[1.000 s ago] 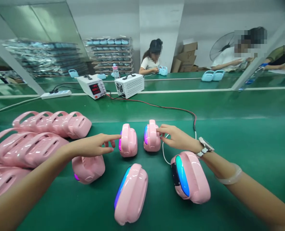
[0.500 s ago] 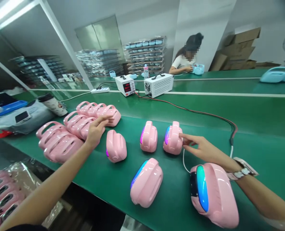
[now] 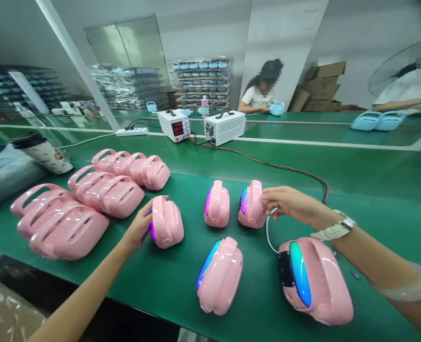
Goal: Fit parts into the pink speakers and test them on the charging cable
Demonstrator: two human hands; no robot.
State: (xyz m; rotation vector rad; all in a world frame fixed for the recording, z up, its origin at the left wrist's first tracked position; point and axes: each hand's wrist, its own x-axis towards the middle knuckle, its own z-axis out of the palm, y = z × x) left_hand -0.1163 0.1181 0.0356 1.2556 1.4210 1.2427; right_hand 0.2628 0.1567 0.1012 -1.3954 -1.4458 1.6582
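My left hand (image 3: 139,230) is closed round the front of the leftmost standing pink speaker (image 3: 169,223), which shows a purple light beside my fingers. My right hand (image 3: 285,202) has its fingers bent together against the back of another pink speaker (image 3: 252,206) with a blue-violet lit front. A white cable (image 3: 269,237) loops up into these right fingers; its tip is hidden. Between them stands a speaker (image 3: 217,204) with a magenta glow. Closer to me are a blue-lit speaker (image 3: 220,278) and a large one (image 3: 320,282) glowing green and blue.
Rows of unlit pink speakers (image 3: 107,190) fill the left of the green table (image 3: 182,285). Behind stand a power supply (image 3: 174,126) and a white metal box (image 3: 226,127), with a red-black lead (image 3: 285,167) running right. A patterned cup (image 3: 48,154) lies left. Two people work across the table.
My left hand has come back from the unlit speakers and taken hold of the leftmost lit one. My right fingers have curled in more at the rear speaker. The view has turned slightly right.
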